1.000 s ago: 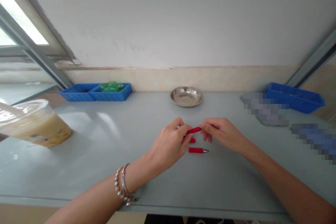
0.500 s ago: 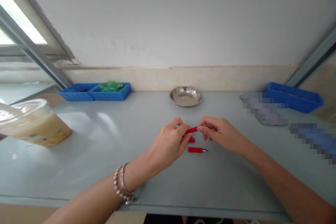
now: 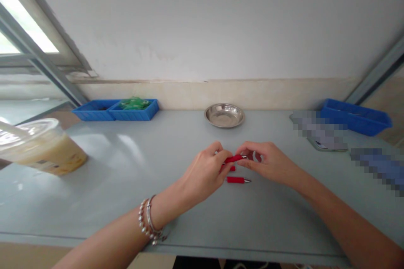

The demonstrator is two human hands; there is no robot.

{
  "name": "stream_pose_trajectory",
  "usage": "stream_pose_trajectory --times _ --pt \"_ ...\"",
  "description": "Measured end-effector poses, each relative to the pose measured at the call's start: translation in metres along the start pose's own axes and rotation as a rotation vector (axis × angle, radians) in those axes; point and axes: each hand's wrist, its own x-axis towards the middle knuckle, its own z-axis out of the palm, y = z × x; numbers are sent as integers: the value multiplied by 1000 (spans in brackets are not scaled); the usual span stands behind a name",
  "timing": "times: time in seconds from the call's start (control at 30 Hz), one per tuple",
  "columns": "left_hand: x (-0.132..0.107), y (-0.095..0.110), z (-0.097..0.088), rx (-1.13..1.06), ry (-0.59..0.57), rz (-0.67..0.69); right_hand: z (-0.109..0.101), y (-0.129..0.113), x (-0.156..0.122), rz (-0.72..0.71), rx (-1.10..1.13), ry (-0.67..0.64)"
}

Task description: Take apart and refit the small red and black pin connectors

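Note:
My left hand (image 3: 205, 168) is shut on a red pen (image 3: 234, 159), whose silver tip points right. My right hand (image 3: 265, 162) is beside that tip, its curled fingers just below it and apart around it. Under the pen, a short red pen piece (image 3: 232, 168) lies on the grey table (image 3: 126, 201), partly hidden by my left fingers. Nearer me, a second red pen (image 3: 236, 180) with a silver tip lies on the table, just below both hands. A beaded bracelet and a silver bangle (image 3: 149, 221) circle my left wrist.
A steel dish (image 3: 224, 115) stands at the table's back edge. Back left are joined blue trays (image 3: 113, 110), one holding something green. A blue tray (image 3: 356, 117) sits back right, near blurred objects (image 3: 318, 130). A plastic cup of milky drink (image 3: 44, 149) stands at left.
My right hand has drawn back from the end of the held pen, uncovering its silver tip. The pen stays in my left hand, and the pieces on the table have not moved.

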Motion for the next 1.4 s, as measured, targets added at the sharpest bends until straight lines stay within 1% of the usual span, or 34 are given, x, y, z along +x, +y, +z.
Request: stream_pose_trajectory --times 0.07,0.13,0.23,0.33,0.43,0.53,0.73,0.87,0.9,0.97,1.07,1.13,1.2,1.27,1.4 --pt "1 -1 -1 -6 -44 13 -1 0 0 6 -26 -18" --pt "3 -3 -4 18 -120 13 -4 2 -1 24 -83 -9" --pt "6 -6 -12 117 -252 -37 -7 6 -1 42 -172 -17" --pt "8 -6 -17 210 -345 -80 -6 9 -1 31 -223 -85" --pt "7 -6 -15 236 -395 -77 -3 12 -1 24 -244 -147" --pt "7 -5 -12 248 -407 -77 0 14 -1 37 -264 -176" --pt "6 -5 -8 272 -357 -58 3 15 -2 34 -273 -199" --pt "5 -4 -7 294 -251 -69 1 16 -2 8 -244 -176" --pt "5 -4 -7 289 -217 -72 -1 17 -2 1 -240 -146" --pt "5 -3 -7 265 -153 -78 -6 19 -2 25 -275 -15" --pt "5 -3 -7 201 -68 -84 -13 25 -2 140 -432 239" --pt "5 -3 -6 164 -18 -72 -15 31 -2 209 -524 324" --pt "5 -2 -6 139 30 -46 -15 37 -1 241 -558 320" --pt "5 -2 -5 122 65 -19 -12 43 2 246 -552 270" --pt "5 -1 -5 105 84 14 -8 50 7 220 -526 182"
